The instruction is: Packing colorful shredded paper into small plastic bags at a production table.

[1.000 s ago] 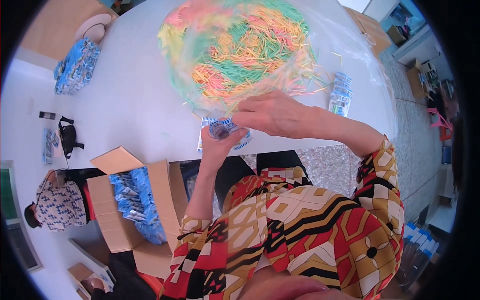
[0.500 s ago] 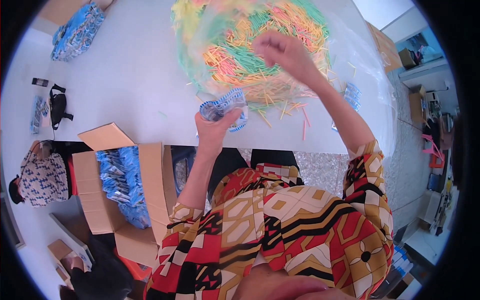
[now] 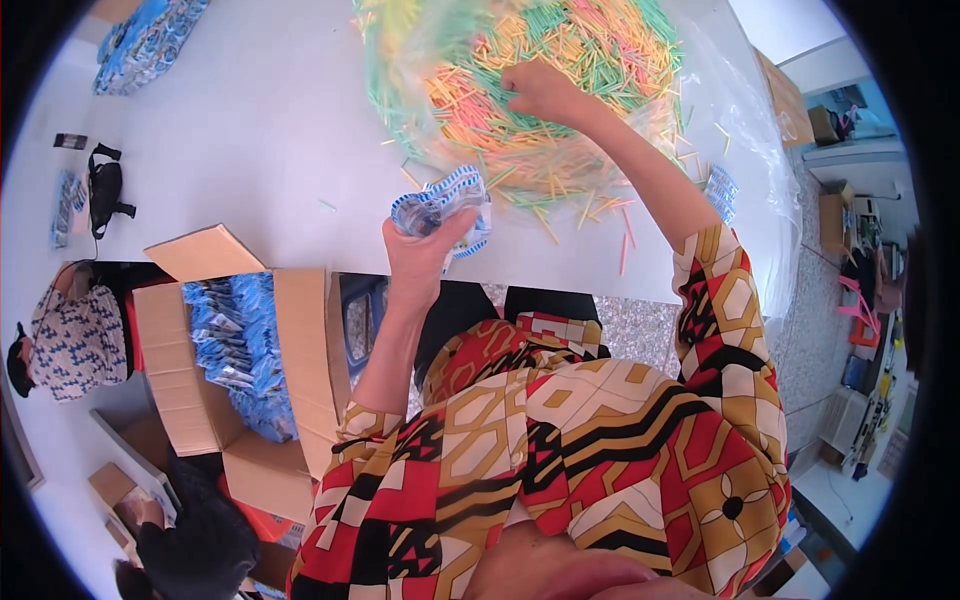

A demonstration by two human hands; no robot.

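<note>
In the bag [image 3: 398,100], coloured sticks [image 3: 562,42].

Has taken the right hand [image 3: 548,93] off the pouch [image 3: 440,203], swung it out over the sticks [image 3: 560,42] and curled its fingers there, leaving the pouch to the left hand [image 3: 415,248] alone.
</note>
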